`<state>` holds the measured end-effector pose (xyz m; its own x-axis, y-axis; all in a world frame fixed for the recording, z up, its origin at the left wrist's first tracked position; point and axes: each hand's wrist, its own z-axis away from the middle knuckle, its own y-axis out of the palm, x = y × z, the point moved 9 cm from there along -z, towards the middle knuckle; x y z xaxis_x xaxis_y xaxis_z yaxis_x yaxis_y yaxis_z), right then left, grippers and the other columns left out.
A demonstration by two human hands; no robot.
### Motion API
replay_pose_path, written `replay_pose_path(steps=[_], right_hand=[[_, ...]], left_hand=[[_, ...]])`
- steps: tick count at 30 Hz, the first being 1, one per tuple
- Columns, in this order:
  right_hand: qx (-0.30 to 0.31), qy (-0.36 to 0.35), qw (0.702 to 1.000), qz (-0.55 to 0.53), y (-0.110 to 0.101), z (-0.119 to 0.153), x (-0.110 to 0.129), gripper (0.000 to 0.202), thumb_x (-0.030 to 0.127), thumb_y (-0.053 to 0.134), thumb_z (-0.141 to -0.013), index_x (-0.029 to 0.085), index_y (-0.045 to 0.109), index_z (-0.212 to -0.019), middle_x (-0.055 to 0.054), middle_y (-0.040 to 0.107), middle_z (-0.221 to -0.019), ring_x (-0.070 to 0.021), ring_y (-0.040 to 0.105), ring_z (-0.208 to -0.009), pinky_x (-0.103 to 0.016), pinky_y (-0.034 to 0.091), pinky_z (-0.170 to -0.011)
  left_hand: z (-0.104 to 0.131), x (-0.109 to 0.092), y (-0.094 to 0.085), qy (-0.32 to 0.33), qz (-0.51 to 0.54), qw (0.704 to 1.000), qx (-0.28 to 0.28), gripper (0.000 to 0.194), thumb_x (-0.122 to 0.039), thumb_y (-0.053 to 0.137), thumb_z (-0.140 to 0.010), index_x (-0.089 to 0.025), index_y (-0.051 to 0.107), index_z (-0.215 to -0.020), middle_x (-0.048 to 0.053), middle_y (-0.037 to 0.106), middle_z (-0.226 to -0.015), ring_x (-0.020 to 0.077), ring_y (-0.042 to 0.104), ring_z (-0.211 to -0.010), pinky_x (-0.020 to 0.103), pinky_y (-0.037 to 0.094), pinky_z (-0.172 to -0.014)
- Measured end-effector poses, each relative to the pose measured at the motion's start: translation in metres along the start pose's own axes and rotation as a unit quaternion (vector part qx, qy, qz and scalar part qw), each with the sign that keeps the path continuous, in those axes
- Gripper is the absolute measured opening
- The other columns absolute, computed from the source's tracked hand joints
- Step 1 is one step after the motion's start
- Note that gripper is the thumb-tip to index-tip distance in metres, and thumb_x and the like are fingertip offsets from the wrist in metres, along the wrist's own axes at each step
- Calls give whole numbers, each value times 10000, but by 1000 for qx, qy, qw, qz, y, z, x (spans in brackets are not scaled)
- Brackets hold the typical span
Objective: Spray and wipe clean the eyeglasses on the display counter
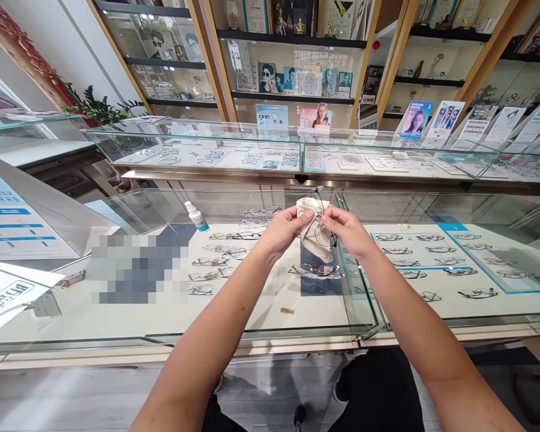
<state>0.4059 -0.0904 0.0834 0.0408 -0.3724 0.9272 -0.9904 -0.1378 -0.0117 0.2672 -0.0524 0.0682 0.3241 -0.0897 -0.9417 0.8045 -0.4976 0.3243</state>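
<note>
Above the glass display case, both my hands meet around a cream cloth (317, 243) and a pair of eyeglasses (317, 192) with thin dark frames. My left hand (288, 227) pinches the cloth, its thumb pressed on top, apparently over a lens. Fingers closed, my right hand (344, 228) grips the eyeglasses at the cloth's right edge. The cloth hangs down below the fingers and hides much of the frame. Beneath my hands another pair of glasses (315, 271) lies over a dark blue panel.
A white spray bottle (196, 216) with a blue label stands left on the glass top. A small gold-coloured piece (287, 311) lies near the front. Rows of glasses (414, 274) fill the case at right. Behind is a second glass case (234, 157); a white sign (13, 294) stands at left.
</note>
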Motion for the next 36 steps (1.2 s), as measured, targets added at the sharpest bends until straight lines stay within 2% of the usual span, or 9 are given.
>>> replay_pose_path(steps=[2,4,8,16,21,24,28,36], right_hand=[[0,-3,1000,-1,0,0,-1,479,695,833,-888,242,701,-806,-2,581,-879,-186,508,-838,-315,420,-784],[0,-2,1000,0,0,0,-1,476,691,825,-898,238,703,-815,-3,574,-897,-185,507,-850,-314,412,-790],[2,3,1000,-1,-1,-1,-2,477,684,829,-896,231,707,-814,1,556,-916,-183,503,-870,-318,395,-818],[-6,21,1000,9,-3,0,-4,460,675,828,-880,235,710,-808,-10,606,-899,-199,510,-884,-331,391,-839],[-7,18,1000,14,-1,0,-2,465,670,858,-838,232,714,-780,-11,583,-894,-202,529,-894,-333,415,-863],[7,17,1000,13,2,0,-1,475,685,847,-852,234,711,-791,-12,603,-898,-202,528,-900,-332,409,-866],[19,25,1000,-5,4,0,-2,496,702,856,-845,240,688,-781,-12,615,-868,-200,524,-875,-332,409,-839],[-4,53,998,-39,1,0,-8,507,711,905,-784,242,715,-776,6,589,-809,-168,466,-766,-318,373,-742]], left_hand=[[-1,2,-3,0,-30,999,-14,612,-635,1031,-643,-137,805,-918,34,756,-814,126,589,-695,287,438,-703],[-1,0,-4,21,-43,999,-21,601,-640,1018,-660,-145,810,-930,29,760,-829,131,595,-715,290,449,-721],[-2,-6,-3,79,-34,996,-25,532,-538,1027,-687,-168,814,-1004,25,788,-907,158,654,-823,299,494,-811],[-6,-7,4,107,17,994,15,562,-419,1053,-692,-195,778,-1127,58,832,-1051,202,743,-988,351,528,-1015],[-3,-10,8,107,-7,994,32,597,-392,1071,-661,-187,760,-1129,60,829,-1035,189,722,-925,334,538,-946],[0,-13,5,113,-38,993,9,560,-412,1055,-679,-176,776,-1103,70,821,-1080,201,707,-962,325,535,-914],[3,-14,2,111,-82,990,-16,506,-430,1050,-673,-164,813,-1032,58,815,-1012,178,675,-872,315,530,-866],[3,-14,13,139,-32,990,13,524,-440,1054,-678,-176,802,-1055,49,818,-923,169,723,-852,313,573,-876]])
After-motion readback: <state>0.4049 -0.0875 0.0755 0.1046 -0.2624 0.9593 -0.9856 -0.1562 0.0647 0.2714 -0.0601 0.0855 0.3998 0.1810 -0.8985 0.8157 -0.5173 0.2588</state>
